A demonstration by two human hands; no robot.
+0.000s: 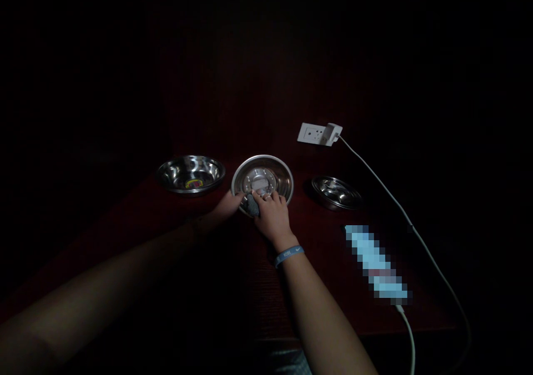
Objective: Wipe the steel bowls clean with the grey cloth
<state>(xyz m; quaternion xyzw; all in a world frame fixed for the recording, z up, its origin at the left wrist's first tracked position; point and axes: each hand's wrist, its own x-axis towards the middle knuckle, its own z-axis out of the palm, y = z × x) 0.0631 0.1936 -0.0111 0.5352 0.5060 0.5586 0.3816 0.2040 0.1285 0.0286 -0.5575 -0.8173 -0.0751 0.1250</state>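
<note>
A steel bowl point(280, 171) stands tilted towards me at the middle of a dark red table. My left hand point(227, 205) grips its near left rim. My right hand point(272, 215), with a blue wristband on the wrist, has its fingers curled over the near rim and presses a small grey pad or sponge point(251, 204) against the bowl. The scene is very dark, so the fingers show only in part.
A second steel bowl point(190, 174) with a yellow and red sticker inside sits to the left, a third steel bowl point(336, 192) to the right. A white socket point(311, 133) with a plugged charger point(333, 134) and cable point(400, 208) lies behind. A blurred-out phone point(377, 265) rests at the right.
</note>
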